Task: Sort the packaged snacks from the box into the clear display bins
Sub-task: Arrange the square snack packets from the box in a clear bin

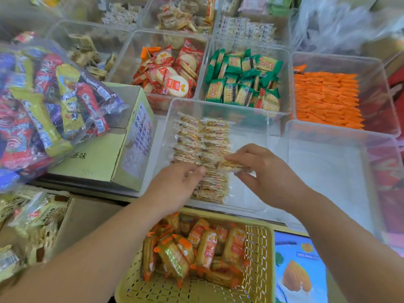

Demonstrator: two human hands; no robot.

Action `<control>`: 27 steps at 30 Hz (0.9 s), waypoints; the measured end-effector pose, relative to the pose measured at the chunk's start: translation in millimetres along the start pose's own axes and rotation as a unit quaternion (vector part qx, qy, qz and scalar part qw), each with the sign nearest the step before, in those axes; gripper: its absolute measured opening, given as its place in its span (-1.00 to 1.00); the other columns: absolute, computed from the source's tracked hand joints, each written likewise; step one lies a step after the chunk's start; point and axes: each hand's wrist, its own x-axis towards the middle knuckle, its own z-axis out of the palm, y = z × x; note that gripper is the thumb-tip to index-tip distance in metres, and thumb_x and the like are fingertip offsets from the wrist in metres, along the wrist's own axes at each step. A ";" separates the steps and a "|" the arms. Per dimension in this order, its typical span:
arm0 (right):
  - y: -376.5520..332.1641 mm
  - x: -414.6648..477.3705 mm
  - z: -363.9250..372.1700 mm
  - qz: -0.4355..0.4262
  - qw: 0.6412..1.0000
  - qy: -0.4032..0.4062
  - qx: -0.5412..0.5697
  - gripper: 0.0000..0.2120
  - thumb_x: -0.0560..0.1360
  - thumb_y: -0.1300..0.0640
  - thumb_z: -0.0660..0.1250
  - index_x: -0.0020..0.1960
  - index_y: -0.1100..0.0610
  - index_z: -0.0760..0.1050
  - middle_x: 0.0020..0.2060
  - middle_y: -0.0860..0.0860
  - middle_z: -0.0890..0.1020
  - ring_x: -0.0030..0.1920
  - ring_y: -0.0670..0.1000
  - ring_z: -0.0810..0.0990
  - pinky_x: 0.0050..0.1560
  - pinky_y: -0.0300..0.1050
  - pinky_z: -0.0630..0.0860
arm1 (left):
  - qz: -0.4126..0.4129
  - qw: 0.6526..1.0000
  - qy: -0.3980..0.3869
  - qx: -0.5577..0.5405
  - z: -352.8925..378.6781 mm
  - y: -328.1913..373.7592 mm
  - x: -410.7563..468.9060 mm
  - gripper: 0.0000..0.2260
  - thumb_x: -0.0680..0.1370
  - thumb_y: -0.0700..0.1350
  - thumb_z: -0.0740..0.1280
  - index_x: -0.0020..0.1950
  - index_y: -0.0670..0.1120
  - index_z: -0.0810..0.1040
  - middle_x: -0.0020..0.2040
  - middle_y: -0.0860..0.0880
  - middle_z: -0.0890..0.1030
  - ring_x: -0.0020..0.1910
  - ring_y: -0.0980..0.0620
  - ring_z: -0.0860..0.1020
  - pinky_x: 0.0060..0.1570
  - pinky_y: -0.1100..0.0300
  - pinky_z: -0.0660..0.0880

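The right hand [260, 169] pinches one snack packet [231, 166] between thumb and fingers, just over the two rows of packets [203, 138] that lie in the near clear bin [247, 132]. The left hand [179, 182] rests with bent fingers on the near end of these rows; whether it grips a packet, I cannot tell. The rows keep to the left side of the bin, close to its left wall, and the right side shows bare bottom up to the right wall. Just beside it on the right stands a second clear bin [323, 171]. Under the forearms, near the front wall of the first bin, a yellow basket [260, 248] holds orange packets [205, 246]. A cardboard box [98, 162] stands just left of the bin.
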 end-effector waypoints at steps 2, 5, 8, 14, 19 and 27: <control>10.8 -1.6 -8.2 0.052 0.992 -0.106 -0.053 -0.67 0.61 0.10 0.33 0.35 -0.13 0.55 0.13 -0.06 0.63 0.09 0.03 0.60 0.13 0.02 0.53 | 0.040 0.989 -0.037 0.139 2.2 -15.4 -6.4 -0.35 0.54 0.48 0.03 0.40 0.13 0.56 0.40 0.05 0.55 0.41 -0.01 0.46 0.31 0.05 0.39; 13.1 -1.1 -8.7 0.080 0.969 -0.208 -0.107 -0.65 0.61 0.13 0.27 0.31 -0.19 0.57 0.17 -0.10 0.65 0.20 0.03 0.57 0.17 -0.01 0.52 | 0.041 0.950 -0.128 0.282 13.0 -28.5 -13.1 -0.07 0.33 0.64 -0.20 0.52 0.23 0.41 0.59 0.09 0.35 0.56 -0.01 0.26 0.49 -0.09 0.25; 4.3 6.0 6.8 0.059 0.944 -0.261 -0.191 -0.55 0.56 0.23 0.23 0.32 -0.20 0.55 0.20 -0.09 0.63 0.22 0.04 0.57 0.08 -0.06 0.52 | 0.024 0.914 -0.161 0.373 19.5 -34.1 -13.8 0.01 0.25 0.70 -0.23 0.62 0.30 0.15 0.67 0.09 0.17 0.64 -0.05 0.10 0.56 -0.24 0.06; 5.7 15.1 35.9 0.043 0.874 -0.322 -0.363 -0.84 0.54 0.21 0.23 -0.01 -0.01 0.53 -0.22 -0.07 0.53 -0.03 0.06 0.47 -0.03 -0.01 0.28 | 0.012 0.910 -0.181 0.374 19.4 -37.8 -5.6 -0.01 0.22 0.73 -0.09 0.61 0.38 0.07 0.69 0.12 0.06 0.66 -0.08 0.05 0.54 -0.29 0.03; 17.7 17.2 46.3 0.098 0.861 -0.431 -0.251 -0.82 0.63 0.20 0.19 0.09 0.17 0.57 -0.13 0.04 0.59 -0.15 0.06 0.55 -0.18 -0.12 0.46 | 0.020 0.907 -0.176 0.382 20.6 -41.3 -3.6 0.01 0.22 0.73 -0.10 0.62 0.34 0.05 0.68 0.07 0.11 0.62 -0.08 0.18 0.49 -0.22 0.20; 36.5 37.7 64.7 0.087 0.834 -0.489 -0.239 -0.76 0.68 0.20 0.14 -0.09 0.24 0.49 -0.33 0.03 0.37 -0.37 0.01 0.29 -0.35 -0.21 0.26 | -0.031 0.887 -0.227 0.401 22.7 -25.4 8.4 0.08 0.19 0.75 -0.01 0.64 0.31 0.03 0.66 -0.05 0.13 0.61 -0.17 0.14 0.45 -0.28 0.22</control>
